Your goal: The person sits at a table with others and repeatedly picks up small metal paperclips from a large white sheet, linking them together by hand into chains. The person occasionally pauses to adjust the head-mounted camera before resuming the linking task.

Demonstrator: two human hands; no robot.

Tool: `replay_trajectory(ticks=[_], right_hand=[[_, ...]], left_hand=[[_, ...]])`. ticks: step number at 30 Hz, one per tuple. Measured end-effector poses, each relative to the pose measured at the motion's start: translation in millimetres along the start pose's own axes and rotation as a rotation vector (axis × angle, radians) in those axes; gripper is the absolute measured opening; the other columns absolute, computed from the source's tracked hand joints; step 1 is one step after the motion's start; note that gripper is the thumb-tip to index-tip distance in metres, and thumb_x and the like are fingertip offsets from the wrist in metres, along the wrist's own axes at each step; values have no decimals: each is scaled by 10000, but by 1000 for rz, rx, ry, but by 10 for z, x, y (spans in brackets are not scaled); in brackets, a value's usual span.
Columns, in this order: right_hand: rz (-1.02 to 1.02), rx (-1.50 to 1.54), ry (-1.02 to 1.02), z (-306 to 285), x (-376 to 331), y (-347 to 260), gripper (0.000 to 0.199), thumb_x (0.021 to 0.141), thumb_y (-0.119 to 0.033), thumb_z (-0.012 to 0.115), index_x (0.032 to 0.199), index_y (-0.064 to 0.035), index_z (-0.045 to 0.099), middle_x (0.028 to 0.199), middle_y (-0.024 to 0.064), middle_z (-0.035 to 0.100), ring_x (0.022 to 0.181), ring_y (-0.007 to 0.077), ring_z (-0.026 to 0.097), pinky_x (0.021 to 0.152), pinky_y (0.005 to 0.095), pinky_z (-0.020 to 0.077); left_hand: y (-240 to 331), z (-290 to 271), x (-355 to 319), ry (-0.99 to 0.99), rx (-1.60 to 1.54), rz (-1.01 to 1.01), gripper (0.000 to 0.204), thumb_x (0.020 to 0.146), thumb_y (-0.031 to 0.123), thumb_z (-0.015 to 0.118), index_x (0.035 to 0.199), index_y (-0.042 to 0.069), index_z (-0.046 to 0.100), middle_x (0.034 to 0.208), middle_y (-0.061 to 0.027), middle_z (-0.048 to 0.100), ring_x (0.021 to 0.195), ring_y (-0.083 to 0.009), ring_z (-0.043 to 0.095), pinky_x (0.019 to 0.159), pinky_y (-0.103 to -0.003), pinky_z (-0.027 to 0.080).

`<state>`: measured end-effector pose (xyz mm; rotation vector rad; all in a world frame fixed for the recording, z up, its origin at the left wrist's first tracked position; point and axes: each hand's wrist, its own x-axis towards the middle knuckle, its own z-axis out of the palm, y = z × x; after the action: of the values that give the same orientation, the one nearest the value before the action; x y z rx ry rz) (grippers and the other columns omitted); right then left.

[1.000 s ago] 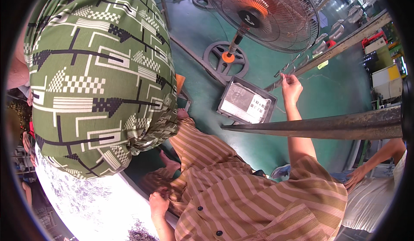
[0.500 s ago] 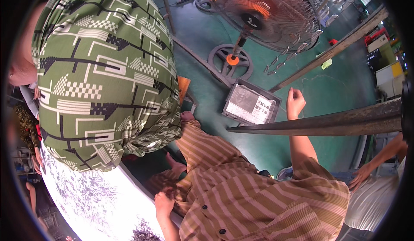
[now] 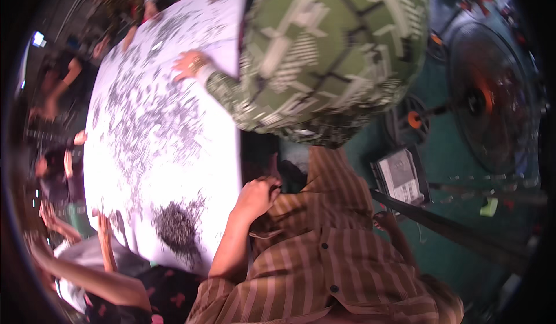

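My left hand (image 3: 256, 199) is closed with its fingers curled, beside the right edge of the white table (image 3: 223, 176) and over my striped trousers. Whatever it may hold is hidden. My right hand (image 3: 381, 221) hangs low on the right, next to a dark metal bar (image 3: 440, 222). It is small and blurred there, so its fingers do not read clearly. Many small dark pieces (image 3: 156, 115) lie scattered across the brightly lit table. A dense heap of the same pieces (image 3: 176, 229) sits at the table's near end.
A co-worker in a green patterned shirt (image 3: 324, 51) leans over the table, one hand (image 3: 190, 64) on its surface. Other people's hands and arms line its left and far sides. To the right stand a grey bin (image 3: 399, 176) with printed sheets and a large fan (image 3: 486, 101).
My view has swung left, bringing most of the table into sight. My right hand has dropped from its raised place beyond the bar towards my side. My left hand stays closed.
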<state>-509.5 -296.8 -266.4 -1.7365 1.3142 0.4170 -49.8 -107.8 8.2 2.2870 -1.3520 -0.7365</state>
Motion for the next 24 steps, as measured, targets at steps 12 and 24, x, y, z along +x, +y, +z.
replay_trajectory(ticks=[12,24], right_hand=[[-299,-1038,-51,-915,-7,-2251,240,843,-125,566,1019,19,643,1019,195,667,921,338,660,803,417,527],[-1241,-117,-75,-356,-636,-4550,140,783,-53,687,919,-19,679,731,102,600,605,212,601,571,313,468]], left_hand=[[-287,-130,-587,388,-127,-135,126,794,23,633,911,19,678,899,-155,669,820,-342,640,732,-392,520],[-1052,-622,-1050,853,302,-798,140,808,91,598,788,-9,694,858,-165,658,741,-355,655,683,-408,536]])
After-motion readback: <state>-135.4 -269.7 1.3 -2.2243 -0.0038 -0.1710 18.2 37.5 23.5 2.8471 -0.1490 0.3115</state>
